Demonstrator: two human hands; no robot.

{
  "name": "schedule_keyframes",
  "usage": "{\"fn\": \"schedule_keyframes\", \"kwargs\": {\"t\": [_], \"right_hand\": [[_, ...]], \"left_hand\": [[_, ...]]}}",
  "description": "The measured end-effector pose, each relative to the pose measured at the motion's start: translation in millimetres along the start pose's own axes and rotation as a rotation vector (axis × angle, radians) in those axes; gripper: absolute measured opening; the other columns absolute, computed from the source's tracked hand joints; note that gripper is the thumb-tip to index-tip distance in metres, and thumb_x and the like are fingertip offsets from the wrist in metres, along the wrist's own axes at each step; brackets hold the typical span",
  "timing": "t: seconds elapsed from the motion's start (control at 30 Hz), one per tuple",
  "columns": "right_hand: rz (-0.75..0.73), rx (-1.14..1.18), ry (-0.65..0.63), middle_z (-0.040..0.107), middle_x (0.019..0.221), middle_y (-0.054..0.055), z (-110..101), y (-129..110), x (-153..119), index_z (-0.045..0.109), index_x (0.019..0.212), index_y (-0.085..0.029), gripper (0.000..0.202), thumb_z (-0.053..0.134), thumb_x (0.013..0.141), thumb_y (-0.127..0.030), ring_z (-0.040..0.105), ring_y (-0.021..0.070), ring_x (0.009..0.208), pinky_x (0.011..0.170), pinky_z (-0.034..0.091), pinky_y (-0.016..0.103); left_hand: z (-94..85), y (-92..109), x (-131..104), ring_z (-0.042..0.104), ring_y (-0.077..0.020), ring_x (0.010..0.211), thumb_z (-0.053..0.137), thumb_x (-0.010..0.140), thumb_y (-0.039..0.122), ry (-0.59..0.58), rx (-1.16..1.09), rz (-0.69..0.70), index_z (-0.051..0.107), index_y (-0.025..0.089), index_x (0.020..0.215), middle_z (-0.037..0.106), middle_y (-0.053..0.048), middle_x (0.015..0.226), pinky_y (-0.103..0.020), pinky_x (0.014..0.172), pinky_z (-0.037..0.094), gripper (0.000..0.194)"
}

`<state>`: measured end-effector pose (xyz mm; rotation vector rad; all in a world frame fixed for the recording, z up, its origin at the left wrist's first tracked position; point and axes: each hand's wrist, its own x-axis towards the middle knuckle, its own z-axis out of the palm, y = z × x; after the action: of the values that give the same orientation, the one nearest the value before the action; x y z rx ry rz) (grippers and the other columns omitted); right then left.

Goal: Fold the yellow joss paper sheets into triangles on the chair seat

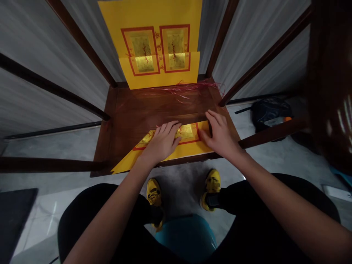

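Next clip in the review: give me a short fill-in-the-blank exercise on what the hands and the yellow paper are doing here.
1. Both hands press flat on a yellow sheet lying on a dark ____ seat.
2. The left hand covers the sheet's ____ part.
3. The stack of yellow paper leans upright at the ____ of the seat, behind red string.
4. The right hand rests on the sheet's ____ end.

Missing words: wooden; middle; back; right
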<state>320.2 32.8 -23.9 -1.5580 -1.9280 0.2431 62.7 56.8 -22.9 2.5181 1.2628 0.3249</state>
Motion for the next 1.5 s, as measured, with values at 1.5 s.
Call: {"fn": "schedule_keyframes", "kwargs": {"t": [1.5], "right_hand": [[0.017, 0.299, -0.355, 0.075, 0.099, 0.005, -24.9, -0.3, -9.7, 0.082, 0.108, -0.025, 0.016, 0.081, 0.093, -0.032, 0.069, 0.0227, 0.084, 0.084, 0.057, 0.042]], "left_hand": [[11.4, -4.6, -1.3, 0.035, -0.0312, 0.167, 0.06, 0.113, 0.04, 0.014, -0.226, 0.285, 0.056, 0.026, 0.161, 0.047, -0.008, 0.176, -0.058, 0.136, 0.033, 0.05]]}}
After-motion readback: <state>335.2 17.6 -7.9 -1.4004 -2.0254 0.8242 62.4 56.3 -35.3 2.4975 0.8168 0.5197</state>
